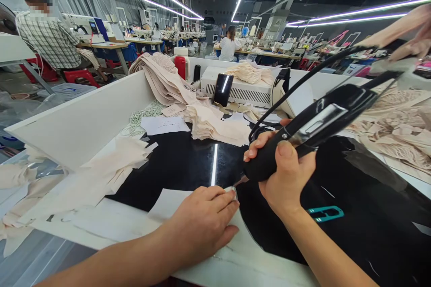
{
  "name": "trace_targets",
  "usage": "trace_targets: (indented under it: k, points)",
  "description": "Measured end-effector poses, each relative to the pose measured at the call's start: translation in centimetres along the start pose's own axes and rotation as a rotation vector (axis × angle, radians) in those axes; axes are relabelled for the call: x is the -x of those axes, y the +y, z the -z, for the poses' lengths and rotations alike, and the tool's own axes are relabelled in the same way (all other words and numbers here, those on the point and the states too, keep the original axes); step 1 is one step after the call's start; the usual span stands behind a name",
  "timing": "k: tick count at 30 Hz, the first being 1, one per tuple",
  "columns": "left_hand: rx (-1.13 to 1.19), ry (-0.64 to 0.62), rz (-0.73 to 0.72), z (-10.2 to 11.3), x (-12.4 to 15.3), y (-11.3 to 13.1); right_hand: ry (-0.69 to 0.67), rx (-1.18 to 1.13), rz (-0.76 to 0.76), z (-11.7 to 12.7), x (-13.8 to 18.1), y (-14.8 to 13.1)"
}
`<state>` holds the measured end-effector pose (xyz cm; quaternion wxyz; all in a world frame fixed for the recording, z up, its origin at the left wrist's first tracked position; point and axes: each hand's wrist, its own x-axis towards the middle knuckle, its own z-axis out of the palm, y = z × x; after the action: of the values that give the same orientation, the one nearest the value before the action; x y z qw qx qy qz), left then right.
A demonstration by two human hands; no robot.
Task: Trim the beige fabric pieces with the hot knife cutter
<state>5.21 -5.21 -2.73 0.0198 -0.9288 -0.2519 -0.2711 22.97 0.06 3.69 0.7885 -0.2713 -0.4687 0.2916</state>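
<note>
My right hand (286,175) is wrapped round the black handle of a corded cutting tool (313,128), whose tip points down to the left toward the table. My left hand (202,222) lies on a pale piece of fabric (168,204) at the front of the glossy black work surface (188,166), fingers curled together and pressing it flat just below the tool's tip. The tool's black cable (303,80) loops up to the right.
Stacks of beige fabric pieces (202,116) lie behind, more cut pieces (111,166) at left, lace fabric (397,130) at right. A white wall panel (84,121) borders the left side. A white machine (242,89) stands at the back. Teal snips (325,213) lie at right. Seated workers sit further off.
</note>
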Motion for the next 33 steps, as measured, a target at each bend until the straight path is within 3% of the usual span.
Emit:
trace_targets:
  k: [33]
  points:
    - [0.035, -0.027, 0.024, -0.02, 0.17, 0.02, -0.040, 0.021, 0.006, -0.43, 0.63, 0.38]
